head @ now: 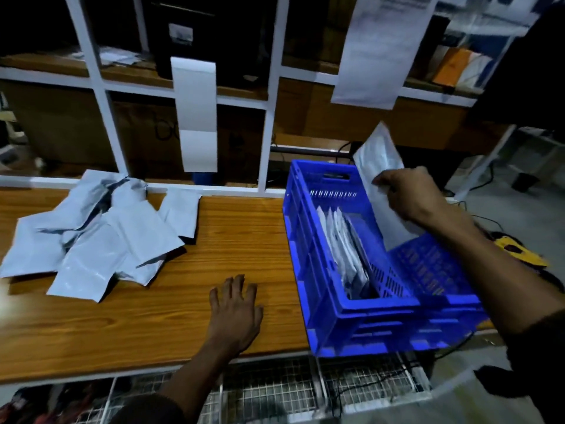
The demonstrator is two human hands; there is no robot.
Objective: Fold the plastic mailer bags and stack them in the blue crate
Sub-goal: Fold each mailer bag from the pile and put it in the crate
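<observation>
The right hand (409, 197) pinches a flat pale grey plastic mailer bag (380, 166), held upright and tilted over the far right side of the blue perforated plastic crate (330, 304); its lower edge dips inside the crate wall. The left hand (235, 310) lies flat on the wood-grain tabletop (238, 240) with fingers spread wide, holding nothing, just left of the crate.

Inside the crate, a row of folded grey mailers (345, 246) stands on edge, leaning against the left wall. The crate sits at the table's right end, its near corner overhanging the front edge. Well apart on the left of the table lies a loose pile of unfolded, crinkled grey mailer bags (101, 228), glossy and overlapping.

Behind the table runs a white metal frame (269, 117) with brown shelves, and pale sheets (195, 114) hang from it. A wire mesh rack (275, 390) shows beneath the table. The room is dim, with cables on the grey floor to the right.
</observation>
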